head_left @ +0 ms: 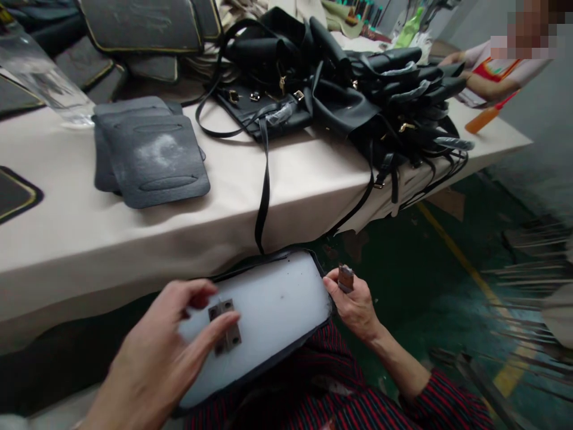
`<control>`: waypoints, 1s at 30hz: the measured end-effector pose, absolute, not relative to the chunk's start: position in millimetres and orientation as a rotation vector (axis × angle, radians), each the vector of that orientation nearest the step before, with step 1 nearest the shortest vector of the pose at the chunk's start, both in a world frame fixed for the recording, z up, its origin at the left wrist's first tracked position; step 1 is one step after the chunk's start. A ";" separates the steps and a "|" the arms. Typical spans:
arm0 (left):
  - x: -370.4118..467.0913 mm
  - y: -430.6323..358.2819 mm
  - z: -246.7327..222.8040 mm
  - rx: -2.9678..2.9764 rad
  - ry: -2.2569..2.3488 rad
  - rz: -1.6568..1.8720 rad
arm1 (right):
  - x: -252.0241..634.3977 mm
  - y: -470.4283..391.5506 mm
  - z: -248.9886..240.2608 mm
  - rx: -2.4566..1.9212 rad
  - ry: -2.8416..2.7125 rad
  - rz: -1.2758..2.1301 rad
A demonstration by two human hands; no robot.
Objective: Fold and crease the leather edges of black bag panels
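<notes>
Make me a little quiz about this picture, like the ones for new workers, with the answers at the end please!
1. Which hand holds the brown-ended tool?
2. True or false: the metal plate lies on the white slab.
3. Pick one. What colour is the red-tipped bottle near the right end of the table?
A) blue
B) orange
C) purple

Key: 1. The right hand. 2. True. 3. B.
</notes>
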State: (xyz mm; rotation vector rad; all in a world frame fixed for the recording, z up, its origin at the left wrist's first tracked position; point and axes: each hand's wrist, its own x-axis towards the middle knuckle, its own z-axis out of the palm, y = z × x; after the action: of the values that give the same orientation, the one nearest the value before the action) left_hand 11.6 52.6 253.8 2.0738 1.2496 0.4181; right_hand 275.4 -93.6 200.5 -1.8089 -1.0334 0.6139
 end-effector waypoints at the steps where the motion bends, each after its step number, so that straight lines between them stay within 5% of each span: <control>1: 39.6 66.1 255.0 2.228 1.064 0.362 | 275.8 -93.7 201.2 -1.806 -1.031 0.613; 9: 200.0 130.7 231.0 2.286 0.343 -0.113 | 280.8 -91.7 203.3 -1.786 -0.993 0.696; 21: 195.4 97.5 218.7 2.274 0.556 0.338 | 277.3 -92.1 189.3 -1.823 -0.893 0.524; 30: 189.4 115.6 219.3 2.338 0.364 0.121 | 262.8 -115.3 199.6 -1.783 -0.811 0.762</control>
State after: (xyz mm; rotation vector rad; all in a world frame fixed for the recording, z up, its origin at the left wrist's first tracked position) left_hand 189.4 115.6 219.3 2.3385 0.3641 0.1205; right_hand 262.8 -115.3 199.6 -1.7832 -0.8110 0.7622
